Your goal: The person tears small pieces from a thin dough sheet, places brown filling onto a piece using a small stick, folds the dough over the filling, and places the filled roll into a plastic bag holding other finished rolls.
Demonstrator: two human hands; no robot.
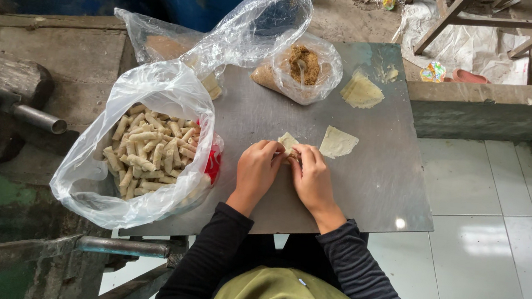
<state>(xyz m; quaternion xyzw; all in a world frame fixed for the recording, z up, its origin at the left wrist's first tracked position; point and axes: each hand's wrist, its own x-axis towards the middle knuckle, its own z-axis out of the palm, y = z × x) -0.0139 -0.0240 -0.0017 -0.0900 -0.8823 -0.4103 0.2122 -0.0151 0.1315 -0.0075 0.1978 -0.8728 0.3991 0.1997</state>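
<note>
Both my hands meet over the middle of a grey metal tabletop (368,180). My left hand (257,168) and my right hand (311,175) pinch one pale, thin dough wrapper (288,141) between their fingertips, folding it; only its far corner shows. Just right of it lies another flat wrapper (337,142). A small stack of wrappers (361,91) rests farther back. To my left stands a big clear plastic bag (154,88) full of several finished pale rolls (147,153). A smaller clear bag of brown crumbly filling (302,66) with a spoon in it sits at the back.
A further clear bag (158,42) lies behind the big one. A concrete ledge (494,107) runs on the right above white floor tiles (499,246). A metal pipe (37,117) and rough concrete lie left. A wooden frame (490,18) stands beyond the table.
</note>
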